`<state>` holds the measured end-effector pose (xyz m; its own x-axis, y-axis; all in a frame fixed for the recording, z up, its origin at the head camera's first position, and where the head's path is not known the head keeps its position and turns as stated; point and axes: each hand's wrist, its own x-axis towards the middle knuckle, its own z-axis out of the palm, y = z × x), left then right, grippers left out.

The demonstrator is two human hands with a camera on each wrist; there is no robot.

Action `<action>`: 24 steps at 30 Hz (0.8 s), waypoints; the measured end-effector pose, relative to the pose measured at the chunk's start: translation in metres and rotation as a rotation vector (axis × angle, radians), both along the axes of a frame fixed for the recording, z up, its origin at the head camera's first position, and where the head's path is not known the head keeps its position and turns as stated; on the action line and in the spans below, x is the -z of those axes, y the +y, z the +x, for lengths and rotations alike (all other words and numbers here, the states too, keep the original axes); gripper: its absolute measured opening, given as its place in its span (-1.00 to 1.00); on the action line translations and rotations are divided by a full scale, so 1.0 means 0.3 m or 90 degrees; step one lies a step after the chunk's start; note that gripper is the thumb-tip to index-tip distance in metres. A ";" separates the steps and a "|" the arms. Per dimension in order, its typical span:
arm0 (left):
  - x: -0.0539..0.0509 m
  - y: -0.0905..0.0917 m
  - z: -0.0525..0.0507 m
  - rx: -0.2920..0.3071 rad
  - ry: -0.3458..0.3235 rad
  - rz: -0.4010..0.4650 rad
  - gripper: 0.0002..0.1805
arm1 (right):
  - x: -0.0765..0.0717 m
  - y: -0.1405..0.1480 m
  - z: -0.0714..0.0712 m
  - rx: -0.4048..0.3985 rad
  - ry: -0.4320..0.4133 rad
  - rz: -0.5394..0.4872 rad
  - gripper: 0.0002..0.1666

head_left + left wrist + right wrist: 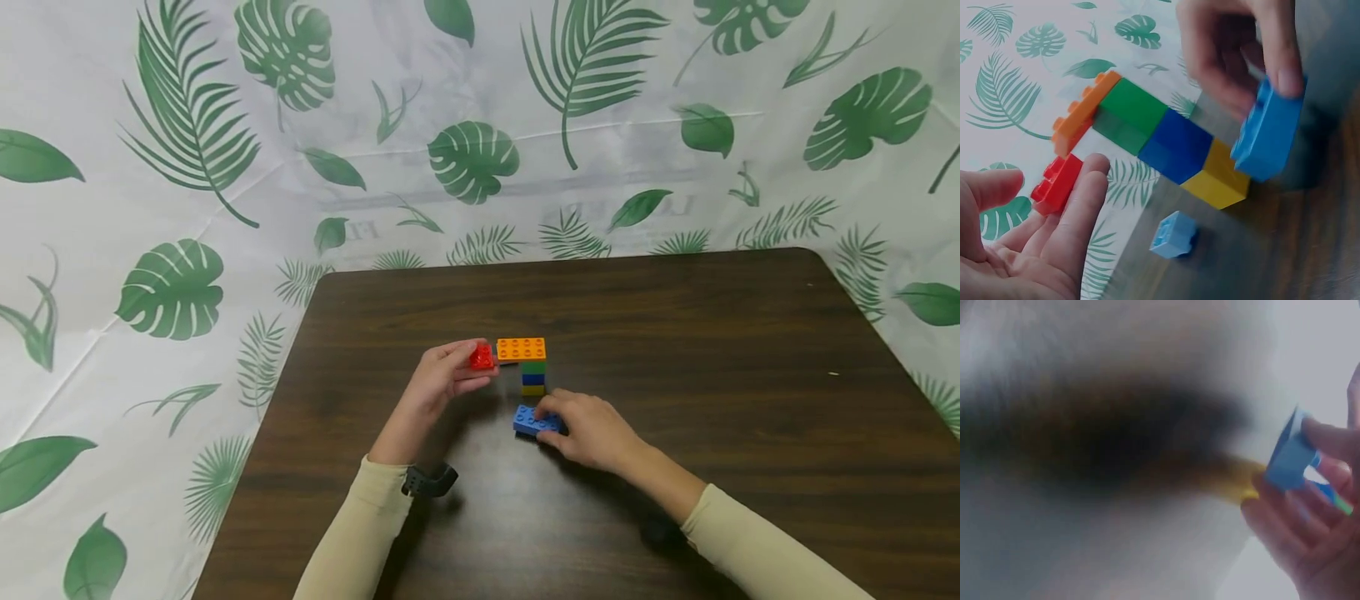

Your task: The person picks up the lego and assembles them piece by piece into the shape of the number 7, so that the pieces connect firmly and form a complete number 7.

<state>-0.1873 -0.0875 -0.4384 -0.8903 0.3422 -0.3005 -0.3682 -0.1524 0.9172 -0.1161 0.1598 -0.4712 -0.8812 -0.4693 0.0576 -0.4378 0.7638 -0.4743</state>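
My left hand [447, 372] holds a red building brick [482, 357] between thumb and fingers, just left of a brick stack. Fairly straight fingers lie along the brick's side in the left wrist view. The stack has a yellow brick [1217, 178] at the bottom, then dark blue [1175, 147], green [1132, 117] and an orange brick [521, 348] on top, overhanging to the left. In front of it, my right hand [592, 429] pinches a longer blue brick [534, 420], studs up in the head view. The right wrist view is largely blurred.
A small light blue brick [1174, 234] lies on its side near the stack in the left wrist view. Everything is on a dark wood-grain table [675, 333]. A white leaf-print sheet [390, 75] hangs behind the table and along its left side.
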 end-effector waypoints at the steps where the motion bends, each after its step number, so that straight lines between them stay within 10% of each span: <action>1: -0.007 -0.002 -0.006 0.006 0.000 -0.002 -0.51 | -0.017 0.007 -0.001 -0.019 -0.005 -0.017 -0.74; 7: -0.029 0.003 -0.041 0.030 -0.011 -0.002 -0.54 | -0.153 0.039 -0.022 -0.110 -0.034 -0.164 -0.69; 12: -0.034 0.009 -0.048 0.048 -0.006 -0.004 -0.48 | -0.261 0.044 -0.067 -0.126 0.051 -0.244 -0.62; 17: -0.042 0.010 -0.048 0.054 0.003 -0.012 -0.42 | -0.322 0.035 -0.134 -0.075 0.143 -0.240 -0.55; 24: -0.046 0.013 -0.046 0.056 0.007 -0.007 -0.47 | -0.311 -0.012 -0.210 -0.061 0.141 -0.177 -0.60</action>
<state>-0.2010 -0.0835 -0.4247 -0.8600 0.4160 -0.2955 -0.3701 -0.1100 0.9225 -0.1791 0.1563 -0.3780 -0.7860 -0.4887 0.3788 -0.6162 0.5691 -0.5445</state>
